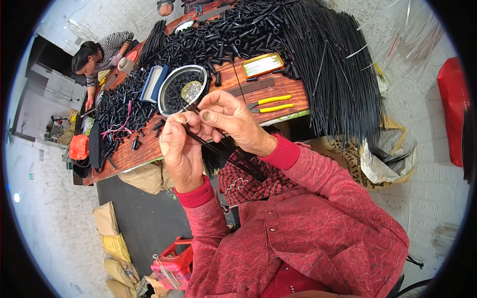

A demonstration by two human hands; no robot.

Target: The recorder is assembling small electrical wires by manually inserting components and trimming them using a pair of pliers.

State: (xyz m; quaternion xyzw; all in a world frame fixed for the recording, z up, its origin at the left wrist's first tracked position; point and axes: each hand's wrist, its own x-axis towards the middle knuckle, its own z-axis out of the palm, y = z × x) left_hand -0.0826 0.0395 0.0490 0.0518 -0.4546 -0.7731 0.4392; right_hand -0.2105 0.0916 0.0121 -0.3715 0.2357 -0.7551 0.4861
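My left hand (181, 151) is closed in a pinch around thin black rods (202, 142), whose lengths slant down toward my lap. Close against it, my right hand (236, 121) pinches a dark, thin rod end between thumb and forefinger. A fine pale strand (187, 118) shows at the left fingertips; how it is fixed is too small to tell. Just beyond the hands stands a metal bowl (161, 99) of small black parts, with a small round tin (192, 91) of silvery bits inside. Yellow-handled pliers (275, 104) lie to the right of my right hand.
Black tubular parts (233, 35) are heaped over the wooden table (293, 88). A large bundle of black rods (338, 74) overhangs its right edge. A yellow-rimmed tray (262, 65) and a blue-and-white box (154, 83) stand among them. Another person (102, 57) works at the far left.
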